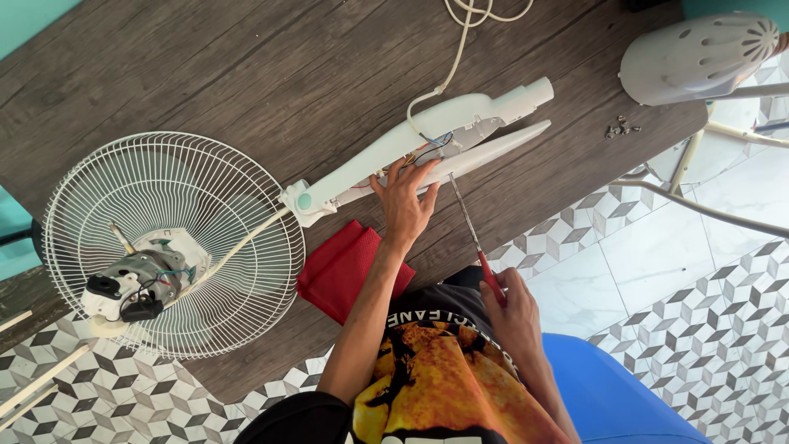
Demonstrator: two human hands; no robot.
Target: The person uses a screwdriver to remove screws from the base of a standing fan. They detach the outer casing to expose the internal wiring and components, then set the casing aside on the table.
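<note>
- Dark grey wood-grain tabletop (246,66) fills most of the view; patterned grey-white tile floor (707,329) to the right and below.
- Round white wire fan guard (238,197) lies flat at table's left w/ the bare metal fan motor (140,284) at its centre, black parts and wires showing on it.
- Long white plastic fan neck housing (370,160) lies on the table centre; long axis runs diagonal, lower-left to upper-right. Lower-left end w/ a teal button meets the guard rim, round tube end points up-right. Casing is open: red, blue, black wires show inside near the middle.
- Separate slim white cover strip (501,148) lies just beside the housing, parallel, tip pointing up-right.
- White domed plastic motor cover w/ vent holes (699,57) sits at top right corner, well apart.
- Blue plastic seat (608,386) at bottom right, by the person's lap.
- Folded red cloth (341,267) on table edge, just below the housing, partly under the forearm.
- White power cord (460,41) runs from the housing to the top edge.
- Left hand (404,201) lies on the housing's middle, fingers spread and flat, pressing, not wrapped round anything.
- Right hand (514,304) is closed round the handle of a red-handled long screwdriver (472,230); shaft points up-left, tip at the housing by the left fingertips.
- Small pile of loose metal screws (622,127) on table near right edge.
</note>
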